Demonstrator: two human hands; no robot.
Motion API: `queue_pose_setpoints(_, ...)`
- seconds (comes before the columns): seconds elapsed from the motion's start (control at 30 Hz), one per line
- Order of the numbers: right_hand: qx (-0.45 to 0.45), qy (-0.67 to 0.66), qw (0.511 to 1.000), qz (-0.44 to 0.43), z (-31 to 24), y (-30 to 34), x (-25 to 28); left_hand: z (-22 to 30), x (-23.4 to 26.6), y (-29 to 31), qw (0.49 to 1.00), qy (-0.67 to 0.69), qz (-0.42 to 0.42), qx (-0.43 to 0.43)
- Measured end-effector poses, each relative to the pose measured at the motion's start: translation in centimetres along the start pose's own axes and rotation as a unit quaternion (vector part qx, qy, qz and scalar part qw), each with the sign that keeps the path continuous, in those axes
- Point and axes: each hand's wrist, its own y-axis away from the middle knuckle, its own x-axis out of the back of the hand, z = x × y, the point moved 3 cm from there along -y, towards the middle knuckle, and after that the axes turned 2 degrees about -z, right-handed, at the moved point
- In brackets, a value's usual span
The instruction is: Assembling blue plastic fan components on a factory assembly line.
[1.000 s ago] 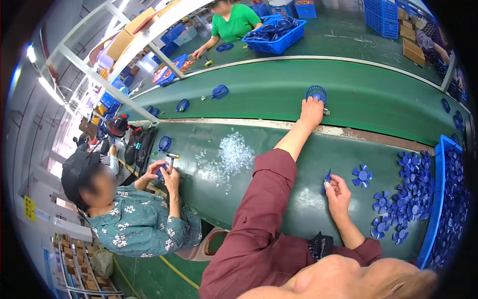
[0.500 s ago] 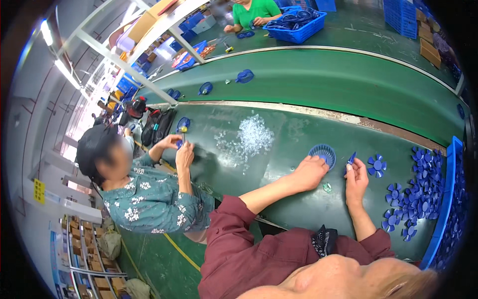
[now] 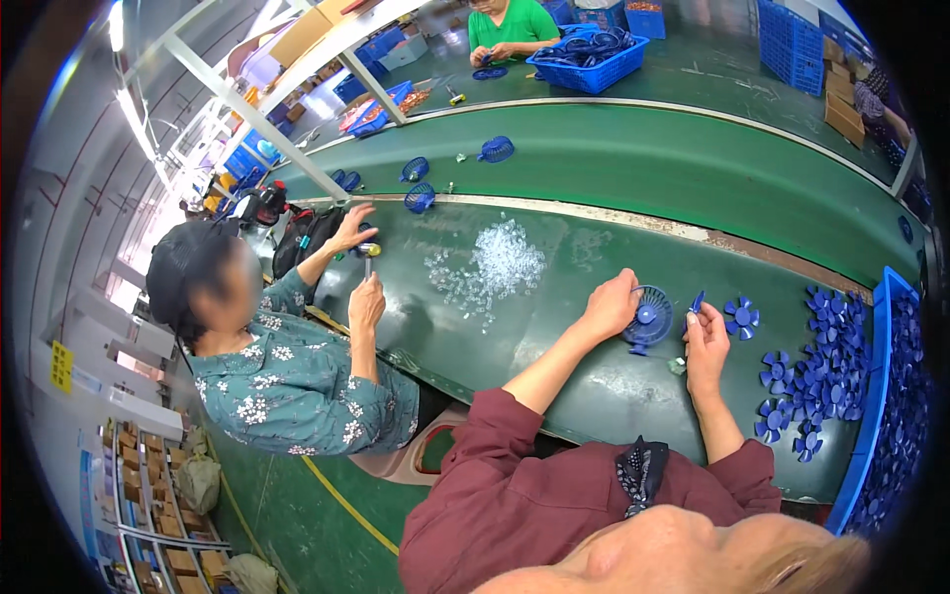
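Observation:
My left hand [image 3: 612, 305] grips the left rim of a round, slotted blue fan housing [image 3: 649, 315], which stands on the green worktable. Between thumb and fingers of my right hand [image 3: 707, 345] is a small blue fan blade wheel [image 3: 696, 303], seen nearly edge-on. It is held just right of the housing, apart from it. Close to the right hand's left side lies a small pale green part [image 3: 677, 365]. A loose blade wheel [image 3: 741, 317] lies to the right of that hand, and a spread of more blade wheels [image 3: 836, 342] covers the table farther right.
A blue crate [image 3: 879, 396] filled with blade wheels bounds the right side. Small clear pieces [image 3: 507, 259] are heaped at the table's middle. Left of me, a co-worker in a floral shirt [image 3: 307, 386] handles a tool. Beyond runs a green conveyor belt [image 3: 614, 163] carrying fan housings.
My left hand has shifted from over the housing to its left rim, and the housing's inside now shows. The right hand still pinches the blade wheel. The co-worker's far hand has lifted away.

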Motion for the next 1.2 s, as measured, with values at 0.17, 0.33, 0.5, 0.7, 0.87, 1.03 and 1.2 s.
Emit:
queue_pose_setpoints(0.17, -0.037, 0.019, 0.998, 0.051, -1.2, -0.4, 1.3, 0.3, -2.0, 0.3, 0.916, 0.389, -0.022, 0.099)
queue_pose_setpoints(0.33, 0.178, 0.077, 0.981, 0.026, -4.6, 0.7, 0.6, -0.4, -3.0, 1.3, 0.833, 0.532, -0.061, 0.14)
queue_pose_setpoints(0.5, 0.289, 0.356, 0.88, -0.122, -6.5, 2.3, -1.9, 1.8, -2.6, 2.6, 0.722, 0.648, -0.151, 0.19)
queue_pose_setpoints(0.7, 0.288, 0.43, 0.846, -0.128, -5.1, 1.9, -1.7, 2.2, -3.7, 2.9, 0.826, 0.542, -0.132, 0.087)
queue_pose_setpoints(0.87, 0.264, 0.431, 0.854, -0.123, -4.6, 2.2, -2.0, 2.1, -3.9, 3.3, 0.874, 0.473, -0.099, 0.06)
queue_pose_setpoints(1.03, 0.257, 0.403, 0.873, -0.098, -4.6, 2.0, -1.4, 2.5, -3.8, 3.4, 0.872, 0.48, -0.093, 0.036)
queue_pose_setpoints(1.2, 0.267, 0.388, 0.877, -0.093, -4.5, 2.1, -1.7, 3.0, -3.5, 3.8, 0.906, 0.418, -0.073, 0.014)
